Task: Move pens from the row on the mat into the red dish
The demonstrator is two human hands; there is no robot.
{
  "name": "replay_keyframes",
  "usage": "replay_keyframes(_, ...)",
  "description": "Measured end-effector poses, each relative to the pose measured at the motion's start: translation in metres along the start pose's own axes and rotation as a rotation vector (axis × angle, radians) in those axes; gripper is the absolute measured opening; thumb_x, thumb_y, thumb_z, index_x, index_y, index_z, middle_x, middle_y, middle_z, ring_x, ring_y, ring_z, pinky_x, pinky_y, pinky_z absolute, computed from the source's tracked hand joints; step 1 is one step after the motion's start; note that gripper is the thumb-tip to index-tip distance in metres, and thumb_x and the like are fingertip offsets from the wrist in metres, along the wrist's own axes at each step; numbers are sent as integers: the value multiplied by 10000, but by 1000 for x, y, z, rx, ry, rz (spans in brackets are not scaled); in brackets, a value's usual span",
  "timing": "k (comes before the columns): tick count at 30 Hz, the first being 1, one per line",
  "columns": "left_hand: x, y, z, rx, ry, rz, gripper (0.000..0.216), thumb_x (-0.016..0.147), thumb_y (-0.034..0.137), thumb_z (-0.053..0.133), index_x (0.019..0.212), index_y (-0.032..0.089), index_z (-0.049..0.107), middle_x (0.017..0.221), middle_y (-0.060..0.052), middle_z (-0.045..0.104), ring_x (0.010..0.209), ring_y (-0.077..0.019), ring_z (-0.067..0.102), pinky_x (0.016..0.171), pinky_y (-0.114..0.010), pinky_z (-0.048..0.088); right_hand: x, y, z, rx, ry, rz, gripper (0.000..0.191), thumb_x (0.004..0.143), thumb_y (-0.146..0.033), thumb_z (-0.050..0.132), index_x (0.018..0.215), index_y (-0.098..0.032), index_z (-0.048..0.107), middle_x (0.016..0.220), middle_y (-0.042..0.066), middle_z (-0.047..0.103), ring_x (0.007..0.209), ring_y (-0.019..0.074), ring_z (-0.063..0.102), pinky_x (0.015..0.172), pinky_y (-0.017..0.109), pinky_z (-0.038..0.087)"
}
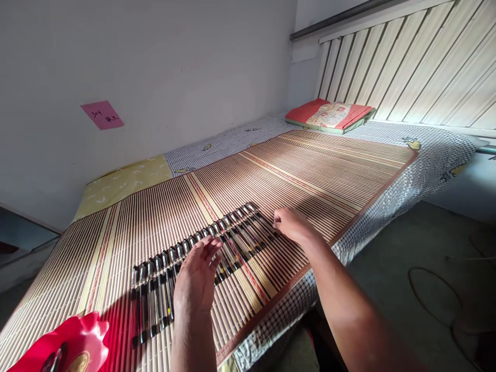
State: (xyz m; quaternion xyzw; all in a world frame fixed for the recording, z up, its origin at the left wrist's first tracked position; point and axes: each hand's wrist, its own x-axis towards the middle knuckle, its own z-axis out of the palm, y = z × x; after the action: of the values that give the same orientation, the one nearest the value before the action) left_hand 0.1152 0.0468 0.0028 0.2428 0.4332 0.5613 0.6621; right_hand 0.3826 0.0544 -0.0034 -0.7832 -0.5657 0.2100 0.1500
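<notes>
A long row of black pens (155,289) lies side by side across a striped bamboo mat (310,170) on a bed. My left hand (196,276) hovers flat over the middle of the row, fingers stretched out, holding nothing. My right hand (292,225) rests at the row's right end, fingers curled down and touching the last pens; whether it grips one is hidden.
A red shiny bag (73,343) with a few dark pens in it sits at the mat's near left corner. A folded red and patterned cushion (329,114) lies at the bed's far end. A pink note (103,114) is stuck on the wall. The bed edge drops to the floor on the right.
</notes>
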Motion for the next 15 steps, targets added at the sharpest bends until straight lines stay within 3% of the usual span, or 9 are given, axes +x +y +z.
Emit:
replay_keyframes(7, 0, 0, -1, 14, -12, 13, 197, 941, 289, 643, 965, 163, 793, 1057, -95, 780, 1000, -213, 721, 818, -314, 557, -1, -16, 9, 41, -3, -30, 247, 949, -4, 581, 791, -168, 679, 928, 69, 769, 780, 160, 672, 600, 268, 390)
replay_keyframes(15, -3, 2, 5, -3, 30, -17, 233, 980, 260, 580, 950, 154, 785, 1014, -99, 786, 953, -195, 722, 791, -292, 540, 0, -17, 12, 6, -1, -47, 243, 933, -5, 591, 762, -160, 665, 867, 74, 745, 742, 168, 632, 585, 284, 361)
